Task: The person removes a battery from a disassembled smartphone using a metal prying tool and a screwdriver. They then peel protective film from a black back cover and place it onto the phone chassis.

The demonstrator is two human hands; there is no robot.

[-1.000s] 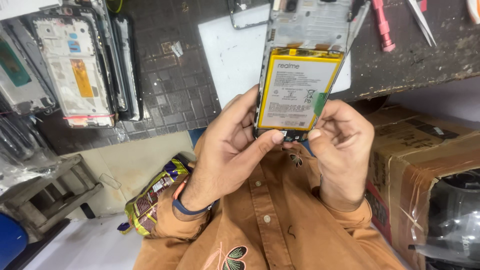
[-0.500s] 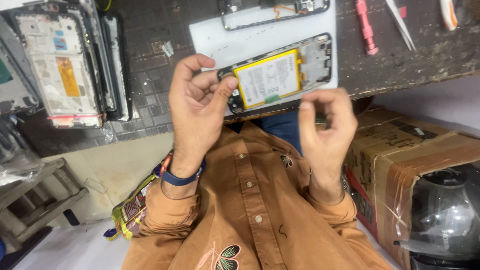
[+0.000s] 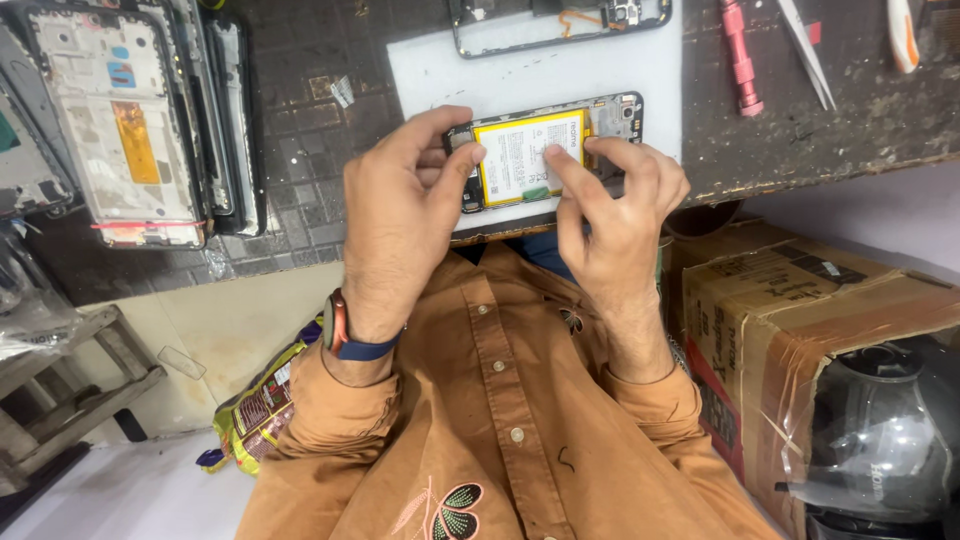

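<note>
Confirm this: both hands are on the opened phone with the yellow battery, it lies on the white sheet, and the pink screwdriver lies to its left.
One thing is wrong. In the head view the screwdriver lies to the phone's right, not left, on the dark bench. The rest holds: left hand and right hand touch the phone on the white sheet.

Dark, scuffed workbench [image 3: 860, 130] across the far side, white sheet [image 3: 560, 75] at its middle. Pale floor [image 3: 110, 490] near left, with a wooden rack [image 3: 60, 390] on it. Taped cardboard box [image 3: 800, 310] on the right. Even, soft light throughout.
</note>
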